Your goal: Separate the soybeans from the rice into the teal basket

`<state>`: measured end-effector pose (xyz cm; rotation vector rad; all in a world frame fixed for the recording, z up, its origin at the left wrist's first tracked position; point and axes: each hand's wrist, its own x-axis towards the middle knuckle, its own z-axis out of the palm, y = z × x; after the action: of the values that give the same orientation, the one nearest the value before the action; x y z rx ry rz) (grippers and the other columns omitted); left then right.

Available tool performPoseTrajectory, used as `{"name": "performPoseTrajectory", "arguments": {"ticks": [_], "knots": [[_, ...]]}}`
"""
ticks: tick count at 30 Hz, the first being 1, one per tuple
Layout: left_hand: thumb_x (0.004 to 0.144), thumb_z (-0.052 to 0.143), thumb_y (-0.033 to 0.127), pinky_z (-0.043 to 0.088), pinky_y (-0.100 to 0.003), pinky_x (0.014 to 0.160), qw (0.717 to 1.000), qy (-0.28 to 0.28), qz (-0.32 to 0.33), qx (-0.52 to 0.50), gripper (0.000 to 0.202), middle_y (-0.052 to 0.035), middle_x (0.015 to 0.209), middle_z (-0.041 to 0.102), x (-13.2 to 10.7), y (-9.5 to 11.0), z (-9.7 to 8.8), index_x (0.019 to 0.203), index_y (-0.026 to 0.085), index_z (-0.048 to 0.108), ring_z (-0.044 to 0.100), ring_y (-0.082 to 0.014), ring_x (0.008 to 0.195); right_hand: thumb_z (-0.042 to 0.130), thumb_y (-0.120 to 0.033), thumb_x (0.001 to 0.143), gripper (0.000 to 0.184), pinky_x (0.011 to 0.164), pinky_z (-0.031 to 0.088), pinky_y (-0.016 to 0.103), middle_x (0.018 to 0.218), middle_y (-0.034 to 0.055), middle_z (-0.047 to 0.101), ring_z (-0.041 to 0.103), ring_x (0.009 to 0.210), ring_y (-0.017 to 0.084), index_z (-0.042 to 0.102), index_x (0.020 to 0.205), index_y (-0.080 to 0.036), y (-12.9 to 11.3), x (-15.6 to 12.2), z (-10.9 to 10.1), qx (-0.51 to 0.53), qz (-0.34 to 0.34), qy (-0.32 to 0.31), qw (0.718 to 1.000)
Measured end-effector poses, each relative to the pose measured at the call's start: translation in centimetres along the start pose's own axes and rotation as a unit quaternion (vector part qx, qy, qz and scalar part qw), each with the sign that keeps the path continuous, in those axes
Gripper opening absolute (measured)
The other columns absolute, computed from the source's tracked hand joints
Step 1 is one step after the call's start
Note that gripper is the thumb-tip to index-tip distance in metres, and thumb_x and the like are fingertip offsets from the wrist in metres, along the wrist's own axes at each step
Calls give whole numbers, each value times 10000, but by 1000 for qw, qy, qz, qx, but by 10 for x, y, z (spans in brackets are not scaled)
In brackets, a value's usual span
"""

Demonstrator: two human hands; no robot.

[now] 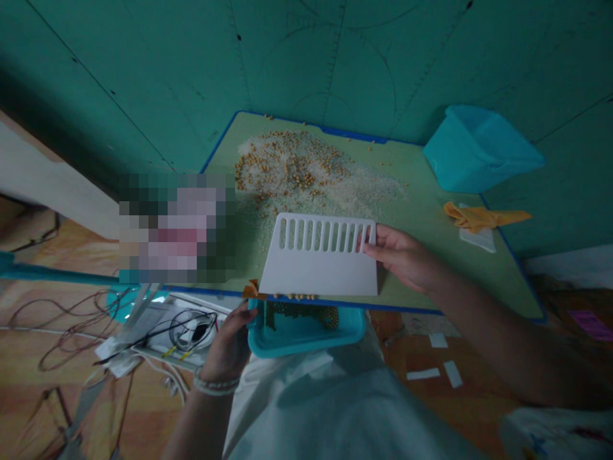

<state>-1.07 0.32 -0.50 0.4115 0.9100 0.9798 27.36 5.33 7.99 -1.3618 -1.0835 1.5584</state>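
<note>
My right hand [407, 255] pinches the right end of a white slotted plastic scraper [320, 273], which rests near the table's front edge. My left hand [230, 348] grips the left side of a turquoise tray [297, 345] below that edge. Round yellowish grains [328, 316] lie inside the tray, and a few [297, 296] sit along the edge between it and the scraper. Beyond the scraper spreads a loose heap of soybean-like yellow beans [299, 176] mixed with small white rice-like grains [368, 188].
A turquoise bin [483, 150] and an orange cloth [479, 218] on a white piece stand at the right of the green table [416, 275]. A blurred patch [179, 230] covers the table's left. Cables [62, 313] and a white box [177, 332] are below left.
</note>
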Motion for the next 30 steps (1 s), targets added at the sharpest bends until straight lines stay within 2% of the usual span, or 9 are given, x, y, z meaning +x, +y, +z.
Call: {"name": "performPoseTrajectory", "arguments": {"ticks": [13,18,23,27,30], "knots": [[555,800,291,574,-359,703,999,24,-22,3,226,-54,639,750,0,0,1,739,163,770,704,-320,822,735,-306,702,201,809,439,335,863,14,698,620,832,175,632,849,-214,-2,-2,1,-19,-2,-5,1000],[560,782,259,572,-353,710,999,35,-22,2,178,-62,685,765,-1,0,4,712,170,765,696,-336,886,721,-305,722,192,812,450,348,875,22,710,635,818,180,633,863,-209,-1,-3,1,-24,-2,-9,1000],[567,784,272,579,-360,715,1000,19,-14,1,138,-56,740,778,0,-2,5,682,199,763,701,-333,892,751,-311,687,231,805,452,344,855,14,712,637,797,176,638,864,-215,-2,-3,0,-5,-4,11,1000],[568,804,280,580,-349,716,1000,11,-9,-2,127,-55,731,779,1,-2,4,653,200,754,706,-324,879,752,-325,686,235,795,453,347,854,17,712,636,803,187,638,865,-224,-5,-9,-2,-1,-16,34,999],[553,811,267,582,-355,707,1000,19,-13,-4,134,-58,707,775,1,-2,3,642,190,747,710,-331,862,730,-331,720,205,791,453,345,850,21,709,633,803,189,642,873,-227,0,-16,-1,-19,-24,26,999]]}}
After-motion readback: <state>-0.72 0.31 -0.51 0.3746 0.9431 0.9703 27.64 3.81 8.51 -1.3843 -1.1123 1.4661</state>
